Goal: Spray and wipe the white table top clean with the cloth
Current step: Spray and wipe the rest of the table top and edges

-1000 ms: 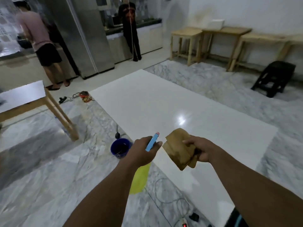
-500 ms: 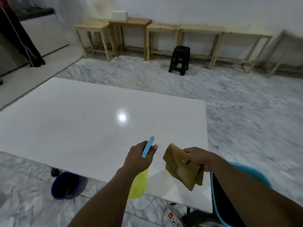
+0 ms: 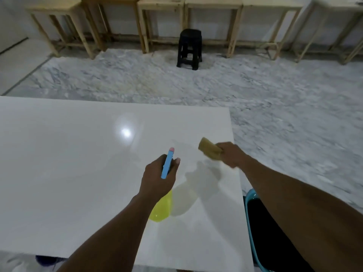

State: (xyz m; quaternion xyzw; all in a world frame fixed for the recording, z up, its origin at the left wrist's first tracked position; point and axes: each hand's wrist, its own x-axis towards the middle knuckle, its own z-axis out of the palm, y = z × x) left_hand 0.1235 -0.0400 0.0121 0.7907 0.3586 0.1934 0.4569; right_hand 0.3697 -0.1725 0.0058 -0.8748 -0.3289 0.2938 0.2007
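The left hand (image 3: 157, 177) curls around a yellow spray bottle (image 3: 163, 208), its blue head pointing far, above the white table top (image 3: 68, 173). The blurred right hand (image 3: 231, 155) grips a folded tan cloth (image 3: 208, 150) near the table's far right corner. A teal basin (image 3: 249, 196) sits just beside the right edge, and a black stool (image 3: 189, 48) stands far off.

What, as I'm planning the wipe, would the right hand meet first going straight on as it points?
Probably nothing: the right hand, holding the cloth, points far-left over the table top; that line looks free.
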